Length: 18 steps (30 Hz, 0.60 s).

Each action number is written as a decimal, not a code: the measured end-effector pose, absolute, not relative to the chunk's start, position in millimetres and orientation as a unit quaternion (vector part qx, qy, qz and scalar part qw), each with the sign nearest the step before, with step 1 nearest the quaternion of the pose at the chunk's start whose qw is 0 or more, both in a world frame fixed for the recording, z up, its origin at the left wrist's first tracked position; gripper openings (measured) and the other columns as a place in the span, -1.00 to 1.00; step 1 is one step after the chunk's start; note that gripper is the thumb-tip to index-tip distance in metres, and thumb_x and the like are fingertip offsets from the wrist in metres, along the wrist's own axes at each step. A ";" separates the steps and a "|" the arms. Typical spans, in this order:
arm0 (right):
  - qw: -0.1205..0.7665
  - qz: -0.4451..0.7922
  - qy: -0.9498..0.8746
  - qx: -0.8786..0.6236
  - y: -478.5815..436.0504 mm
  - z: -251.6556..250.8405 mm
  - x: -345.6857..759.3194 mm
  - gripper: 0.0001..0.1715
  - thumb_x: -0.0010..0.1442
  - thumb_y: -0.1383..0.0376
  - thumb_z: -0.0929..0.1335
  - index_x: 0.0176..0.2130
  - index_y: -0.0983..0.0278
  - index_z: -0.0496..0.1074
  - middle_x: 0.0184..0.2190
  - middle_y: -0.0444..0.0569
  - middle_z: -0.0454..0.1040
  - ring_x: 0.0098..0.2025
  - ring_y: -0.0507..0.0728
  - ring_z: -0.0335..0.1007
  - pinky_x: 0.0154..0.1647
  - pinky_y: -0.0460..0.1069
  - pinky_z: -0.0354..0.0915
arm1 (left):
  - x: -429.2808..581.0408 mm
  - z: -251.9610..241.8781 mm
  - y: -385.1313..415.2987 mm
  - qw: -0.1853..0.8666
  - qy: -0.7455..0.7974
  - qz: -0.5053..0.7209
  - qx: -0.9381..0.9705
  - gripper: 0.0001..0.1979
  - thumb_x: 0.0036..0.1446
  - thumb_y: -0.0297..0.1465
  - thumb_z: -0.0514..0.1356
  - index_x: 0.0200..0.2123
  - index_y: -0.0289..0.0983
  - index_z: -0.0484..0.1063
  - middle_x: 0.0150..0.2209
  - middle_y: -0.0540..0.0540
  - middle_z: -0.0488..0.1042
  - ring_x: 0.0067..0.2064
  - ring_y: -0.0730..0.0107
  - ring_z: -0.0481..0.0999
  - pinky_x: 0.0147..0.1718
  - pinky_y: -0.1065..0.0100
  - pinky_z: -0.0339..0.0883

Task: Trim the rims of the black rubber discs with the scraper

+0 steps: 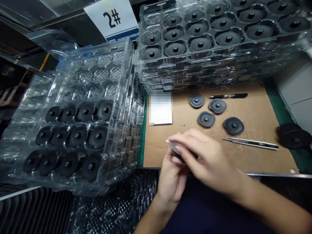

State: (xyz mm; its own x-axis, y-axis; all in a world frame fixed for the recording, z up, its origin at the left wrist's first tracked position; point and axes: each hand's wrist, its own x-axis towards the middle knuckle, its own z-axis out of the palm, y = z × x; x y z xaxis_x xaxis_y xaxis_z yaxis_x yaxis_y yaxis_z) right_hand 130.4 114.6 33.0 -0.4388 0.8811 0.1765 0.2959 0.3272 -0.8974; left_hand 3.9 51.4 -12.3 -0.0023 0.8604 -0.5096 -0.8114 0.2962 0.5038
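My left hand (172, 178) is closed around a black disc (177, 156), mostly hidden by fingers, low over the cardboard sheet (156, 146). Above it, my right hand (207, 159) is closed with its fingers pinched over the disc. A pale, thin, greyish piece (172, 144) shows at the right fingertips, too blurred to name. Beyond the hands lie several loose black discs (206, 119), each with a small central stub. Right of them is a slim, pointed metal tool (253, 143) with a dark middle.
A stack of clear plastic trays (117, 97) stands at left, its top one partly filled with black discs. Another stack (195, 61) holds discs at the back. A black pen (229, 96), white pad (160, 110), stacked discs (294, 138) and "2#" sign (112, 19) surround the work area.
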 end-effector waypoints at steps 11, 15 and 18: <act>0.351 0.426 -0.755 -0.355 110.5 43.6 120.4 -0.72 0.23 0.47 0.25 -0.09 0.33 0.44 -0.28 -0.06 0.44 -0.26 -0.03 0.36 -0.19 -0.15 0.30 | 3.0 -2.4 55.0 0.639 0.445 0.615 0.127 -0.52 -0.07 -0.44 0.35 -0.02 -0.13 0.42 -0.02 -0.07 0.49 -0.01 0.25 0.48 -0.02 0.35 0.36; 0.323 0.422 -0.759 -0.377 111.2 46.0 123.3 -0.77 0.20 0.47 0.29 -0.19 0.31 0.50 -0.38 -0.12 0.44 -0.34 -0.06 0.34 -0.27 -0.18 0.28 | 3.7 -2.2 53.8 0.636 0.442 0.618 0.138 -0.47 -0.12 -0.40 0.38 -0.01 -0.14 0.42 -0.03 -0.10 0.49 0.02 0.19 0.46 0.01 0.31 0.35; 0.413 0.377 -0.736 -0.382 108.7 46.2 122.5 -0.72 0.22 0.49 0.26 -0.09 0.42 0.45 -0.27 0.00 0.45 -0.21 0.00 0.36 -0.12 -0.12 0.28 | 3.2 0.6 55.1 0.633 0.433 0.620 0.164 -0.45 -0.14 -0.35 0.39 -0.01 -0.16 0.42 -0.03 -0.10 0.49 0.05 0.20 0.43 0.04 0.33 0.32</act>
State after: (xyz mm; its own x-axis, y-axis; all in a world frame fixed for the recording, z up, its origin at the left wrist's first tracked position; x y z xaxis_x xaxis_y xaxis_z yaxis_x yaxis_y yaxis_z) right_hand 122.5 108.7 46.2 -0.3674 0.8736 0.3192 0.2510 0.4236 -0.8704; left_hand 3.2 55.1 0.6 -0.1437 0.9277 -0.3446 -0.6433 0.1771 0.7449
